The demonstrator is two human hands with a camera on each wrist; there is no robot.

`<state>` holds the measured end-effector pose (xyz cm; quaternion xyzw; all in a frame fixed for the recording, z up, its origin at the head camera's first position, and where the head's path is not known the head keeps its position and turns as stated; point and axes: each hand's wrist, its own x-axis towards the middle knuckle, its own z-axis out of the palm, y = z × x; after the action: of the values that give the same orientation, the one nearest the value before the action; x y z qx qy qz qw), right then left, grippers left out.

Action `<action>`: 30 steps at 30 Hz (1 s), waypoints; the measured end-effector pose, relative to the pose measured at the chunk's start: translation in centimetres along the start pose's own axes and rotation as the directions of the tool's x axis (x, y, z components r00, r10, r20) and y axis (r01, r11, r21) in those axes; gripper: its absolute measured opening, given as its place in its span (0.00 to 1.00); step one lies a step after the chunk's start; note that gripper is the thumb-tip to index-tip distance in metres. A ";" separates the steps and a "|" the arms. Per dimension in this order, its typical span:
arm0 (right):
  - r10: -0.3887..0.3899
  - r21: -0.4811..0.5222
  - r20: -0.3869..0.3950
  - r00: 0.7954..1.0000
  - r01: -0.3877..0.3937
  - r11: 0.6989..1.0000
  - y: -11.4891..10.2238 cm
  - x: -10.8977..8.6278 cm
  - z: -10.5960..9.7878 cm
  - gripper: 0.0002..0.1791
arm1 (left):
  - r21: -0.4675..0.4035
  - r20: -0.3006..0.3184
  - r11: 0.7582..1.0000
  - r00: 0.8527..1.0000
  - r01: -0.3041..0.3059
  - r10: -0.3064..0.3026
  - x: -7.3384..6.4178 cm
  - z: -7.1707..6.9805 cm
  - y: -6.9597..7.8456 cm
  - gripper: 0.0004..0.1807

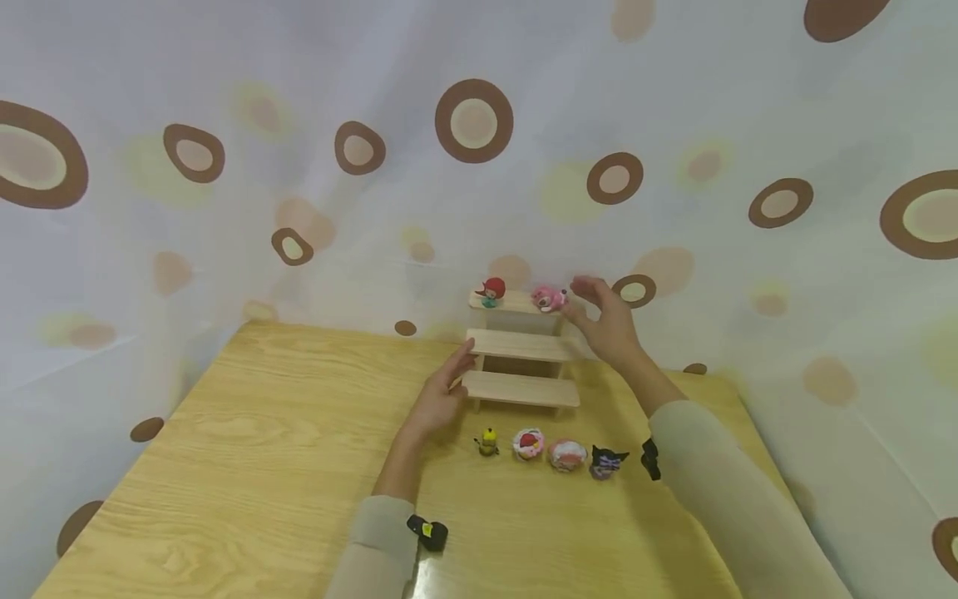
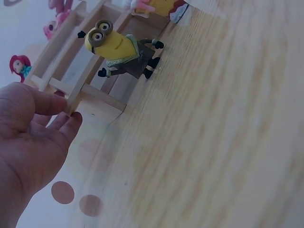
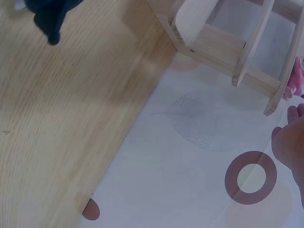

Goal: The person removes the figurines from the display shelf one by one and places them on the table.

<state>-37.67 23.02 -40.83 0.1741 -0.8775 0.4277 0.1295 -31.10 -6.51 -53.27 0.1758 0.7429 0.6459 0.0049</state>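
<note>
- A pale cloth backdrop, printed with brown rings and faint tan and yellow dots, is hung behind and to both sides of the scene.
- The near and middle ground is taken up by a light wooden table with a visible grain.
- The far edge of the table is met by the cloth, which is draped down past its left and right sides.
- The scene is lit softly and evenly.
</note>
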 end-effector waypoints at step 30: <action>0.014 -0.070 -0.041 0.999 -0.017 0.997 0.0 0.2 0.8 0.20 | 0.025 -0.007 1.000 1.000 0.002 -0.001 -0.3 0.0 0.3 0.46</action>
<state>-37.91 22.34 -41.24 0.1539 -0.8905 0.4011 0.1500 -30.77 -6.59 -53.09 0.1731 0.7510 0.6372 0.0007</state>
